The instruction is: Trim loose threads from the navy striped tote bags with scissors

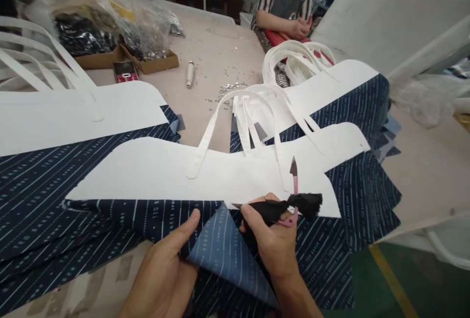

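Observation:
A white panel with straps (157, 171) lies across the middle, joined to navy printed fabric (147, 217) along its lower edge. My left hand (169, 264) grips that fabric below the seam, thumb on top, its other fingers partly under the cloth. My right hand (270, 239) is closed around small scissors wrapped in black cloth (270, 210), with pink handles and one blade pointing up. A dark tip at its left end touches the seam. Between the hands a fold of the fabric shows its lighter blue underside (227, 249).
More strapped white and navy pieces (341, 83) lie at the right and left. Behind them are cardboard boxes with plastic bags (157, 63), a small white bottle (190, 74), a phone-like red and black item (125, 71) and scattered metal bits (229, 90). A person (286, 10) sits across the table.

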`<state>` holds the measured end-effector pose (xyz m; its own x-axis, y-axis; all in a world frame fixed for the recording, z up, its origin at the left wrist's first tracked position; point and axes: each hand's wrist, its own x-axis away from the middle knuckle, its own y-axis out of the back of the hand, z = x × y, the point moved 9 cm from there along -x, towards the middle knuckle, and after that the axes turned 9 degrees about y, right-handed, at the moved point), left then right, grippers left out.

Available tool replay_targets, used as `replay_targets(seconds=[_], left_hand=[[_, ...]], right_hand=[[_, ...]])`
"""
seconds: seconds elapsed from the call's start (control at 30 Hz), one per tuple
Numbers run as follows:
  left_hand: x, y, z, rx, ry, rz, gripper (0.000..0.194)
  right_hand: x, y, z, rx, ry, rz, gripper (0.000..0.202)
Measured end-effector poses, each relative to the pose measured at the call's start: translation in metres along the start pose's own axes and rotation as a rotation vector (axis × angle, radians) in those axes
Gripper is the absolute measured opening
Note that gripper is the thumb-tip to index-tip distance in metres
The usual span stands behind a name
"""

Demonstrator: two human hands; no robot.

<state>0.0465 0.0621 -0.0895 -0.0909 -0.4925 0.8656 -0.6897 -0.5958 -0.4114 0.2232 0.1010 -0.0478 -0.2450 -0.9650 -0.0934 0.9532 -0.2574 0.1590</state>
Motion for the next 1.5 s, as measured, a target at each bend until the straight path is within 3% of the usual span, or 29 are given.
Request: replay_targets(seconds=[0.27, 0.4, 0.57, 0.77, 1.03, 1.5], left_hand=[[-0.001, 0.003, 0.004, 0.082, 0.063, -0.047, 0.041], [-0.005, -0.007, 0.010, 0.004, 0.051, -0.037, 0.043], [-0.014, -0.007, 0.020, -0.061, 0.130, -0.087, 0.035], [-0.013, -0.009, 0.026, 0.026, 0.205, -0.016, 0.039], [-0.006, -0.018, 0.029, 0.102, 0.260, -0.020, 0.042], [-0.010, -0.001, 0.028, 0.002, 0.218, -0.099, 0.039]], right_hand=[[0.003, 0.030, 0.000, 0.181, 0.052, -0.064, 0.023], [0.005, 0.026, 0.001, 0.201, 0.068, -0.074, 0.024], [0.006, 0.026, -0.001, 0.189, 0.057, -0.114, 0.023], [0.003, 0.022, 0.006, 0.152, 0.083, -0.099, 0.026], [0.007, 0.022, 0.001, 0.124, 0.056, -0.108, 0.024], [0.007, 0.019, 0.005, 0.216, 0.092, -0.097, 0.026]])
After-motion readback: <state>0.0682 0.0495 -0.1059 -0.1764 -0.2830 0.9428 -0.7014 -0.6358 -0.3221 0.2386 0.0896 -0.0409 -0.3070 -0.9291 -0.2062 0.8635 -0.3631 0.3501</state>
